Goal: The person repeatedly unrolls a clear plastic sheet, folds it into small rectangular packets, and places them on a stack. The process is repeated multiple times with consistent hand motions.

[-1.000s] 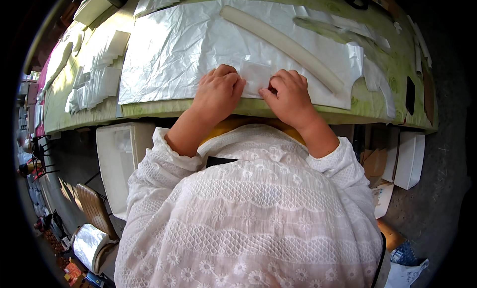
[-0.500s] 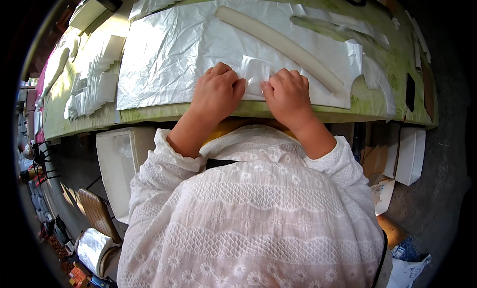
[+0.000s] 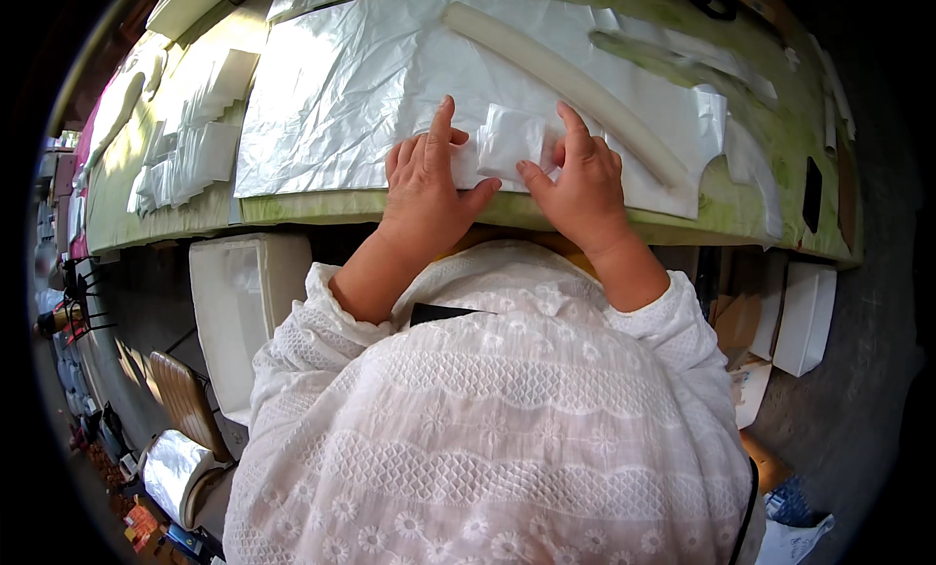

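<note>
A small folded square of white, translucent plastic film (image 3: 512, 141) lies on a silvery-white sheet (image 3: 331, 97) near the table's front edge. On its left side is my left hand (image 3: 427, 180), palm down, its thumb and fingers spread and nothing in them. My right hand (image 3: 582, 185) rests at the square's right edge, with the thumb against its lower corner and the index finger lifted away. The other fingers of that hand are partly bent. Beyond the square, a long, pale, curved strip or tube (image 3: 570, 92) runs slantwise across the sheet.
Rows of folded white pieces (image 3: 200, 151) lie at the table's left. Cut film scraps (image 3: 746, 160) and a dark flat object (image 3: 812, 194) lie on the green tablecloth (image 3: 673, 232) at the right. Below the table's edge stand a white bin (image 3: 229, 316) and a white box (image 3: 805, 316).
My hands have gone from closed fingers on the film to spread fingers beside it. The film now looks more compactly folded. The view has shifted slightly.
</note>
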### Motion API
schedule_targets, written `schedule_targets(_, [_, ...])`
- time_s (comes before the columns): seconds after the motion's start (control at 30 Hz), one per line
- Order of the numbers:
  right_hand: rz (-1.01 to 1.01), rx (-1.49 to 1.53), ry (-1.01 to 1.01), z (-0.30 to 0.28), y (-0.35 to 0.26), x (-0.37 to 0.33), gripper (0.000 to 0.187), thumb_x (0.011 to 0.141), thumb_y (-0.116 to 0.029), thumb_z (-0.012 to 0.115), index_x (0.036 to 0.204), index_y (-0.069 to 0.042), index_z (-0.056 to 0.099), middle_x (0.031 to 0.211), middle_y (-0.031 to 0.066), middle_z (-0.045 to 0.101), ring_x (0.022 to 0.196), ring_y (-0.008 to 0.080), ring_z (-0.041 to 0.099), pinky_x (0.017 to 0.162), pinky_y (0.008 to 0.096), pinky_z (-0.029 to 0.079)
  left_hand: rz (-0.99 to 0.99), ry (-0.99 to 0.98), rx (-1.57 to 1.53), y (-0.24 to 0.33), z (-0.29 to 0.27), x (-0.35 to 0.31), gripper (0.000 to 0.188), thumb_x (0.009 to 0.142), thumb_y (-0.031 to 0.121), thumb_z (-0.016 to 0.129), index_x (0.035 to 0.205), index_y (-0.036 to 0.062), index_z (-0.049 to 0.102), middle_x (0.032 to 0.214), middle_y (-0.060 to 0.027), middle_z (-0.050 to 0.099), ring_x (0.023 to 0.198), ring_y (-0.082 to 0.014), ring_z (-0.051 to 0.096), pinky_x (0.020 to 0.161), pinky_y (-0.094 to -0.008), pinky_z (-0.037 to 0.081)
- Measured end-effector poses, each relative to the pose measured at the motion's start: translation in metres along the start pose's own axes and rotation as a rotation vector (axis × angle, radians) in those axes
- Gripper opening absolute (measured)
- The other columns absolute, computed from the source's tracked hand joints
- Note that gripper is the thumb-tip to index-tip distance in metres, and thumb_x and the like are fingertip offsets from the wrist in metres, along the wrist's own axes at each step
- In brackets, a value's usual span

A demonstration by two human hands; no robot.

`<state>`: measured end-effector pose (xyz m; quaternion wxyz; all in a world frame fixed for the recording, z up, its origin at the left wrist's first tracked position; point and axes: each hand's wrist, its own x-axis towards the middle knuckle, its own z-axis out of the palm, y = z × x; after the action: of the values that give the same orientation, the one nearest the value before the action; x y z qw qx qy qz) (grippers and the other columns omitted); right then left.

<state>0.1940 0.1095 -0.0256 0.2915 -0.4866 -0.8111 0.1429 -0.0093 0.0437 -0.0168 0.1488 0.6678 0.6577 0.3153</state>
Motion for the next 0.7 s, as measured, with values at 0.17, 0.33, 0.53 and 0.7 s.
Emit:
schedule_targets(0.17, [-0.023, 0.317, 0.053, 0.001, 0.002, -0.001, 0.103, 0.072, -0.015, 0.088, 0.157, -0.002, 0.031, 0.122, 0.0117, 0.066, 0.108, 0.032, 0.06, 0.099, 0.0461, 0.046, 0.029, 0.018, 0.021, 0.005, 0.005, -0.002, 0.102, 0.079, 0.018, 0.084, 0.161, 0.0066, 0.025, 0.118, -0.004, 0.069, 0.118, -0.0259, 0.06, 0.117, -0.0501, 0.029])
schedule_targets(0.33, [-0.083, 0.463, 0.091, -0.001, 0.003, -0.014, 0.104, 0.073, -0.011, 0.088, 0.158, -0.001, 0.028, 0.125, 0.0144, 0.064, 0.116, 0.0317, 0.056, 0.104, 0.0454, 0.045, 0.007, 0.041, -0.005, 0.005, 0.01, 0.0, 0.101, 0.079, 0.016, 0.083, 0.162, 0.007, 0.025, 0.123, -0.0042, 0.068, 0.121, -0.0265, 0.06, 0.119, -0.051, 0.027])
schedule_targets(0.53, [-0.09, 0.177, 0.181, 0.016, 0.004, 0.008, 0.091, 0.077, -0.009, 0.084, 0.154, -0.001, 0.036, 0.121, 0.0143, 0.063, 0.119, 0.0316, 0.054, 0.105, 0.0453, 0.044, 0.025, 0.046, 0.022, 0.005, 0.012, 0.001, 0.102, 0.079, 0.017, 0.083, 0.162, 0.0065, 0.024, 0.132, -0.0063, 0.063, 0.124, -0.0277, 0.058, 0.12, -0.0521, 0.025])
schedule_targets(0.7, [-0.113, 0.487, 0.062, 0.009, -0.006, 0.008, 0.087, 0.08, 0.001, 0.079, 0.155, -0.006, 0.036, 0.117, 0.0113, 0.063, 0.116, 0.0273, 0.057, 0.105, 0.0412, 0.046, -0.01, 0.065, -0.026, 0.002, 0.014, -0.001, 0.1, 0.08, 0.018, 0.082, 0.162, 0.0078, 0.025, 0.133, -0.003, 0.062, 0.125, -0.0258, 0.058, 0.121, -0.0523, 0.024])
